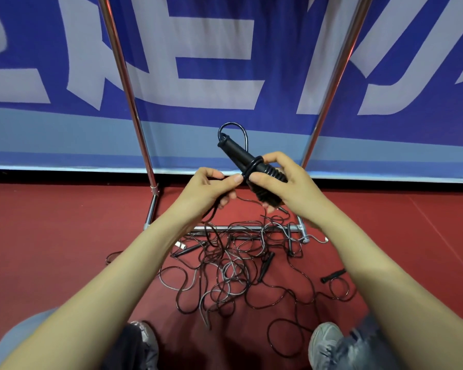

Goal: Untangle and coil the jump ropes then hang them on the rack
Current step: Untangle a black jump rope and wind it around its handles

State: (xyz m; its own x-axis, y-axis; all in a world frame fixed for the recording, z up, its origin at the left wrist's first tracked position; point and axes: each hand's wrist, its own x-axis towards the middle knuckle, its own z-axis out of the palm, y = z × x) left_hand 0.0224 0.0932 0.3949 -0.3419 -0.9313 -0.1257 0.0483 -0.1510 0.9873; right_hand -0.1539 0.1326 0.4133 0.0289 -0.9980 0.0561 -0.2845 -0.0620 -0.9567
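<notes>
My right hand [286,182] grips a pair of black jump rope handles [241,156], with black cord wound in rings around them. A loop of cord [234,129] arches over the handles' far end. Just left of the handles, my left hand [209,188] pinches the black cord [214,209], which trails down to the floor. A tangle of black and grey jump ropes [233,268] with several loose handles lies on the red floor below my hands. The metal rack [126,84] rises in two slanted poles on either side, and its base bar [241,228] crosses behind the tangle.
A blue and white banner wall [225,62] stands right behind the rack. My knees and shoes [324,340] are at the bottom edge, close to the tangle. A loose black handle [333,275] lies to the right on the red floor [51,236].
</notes>
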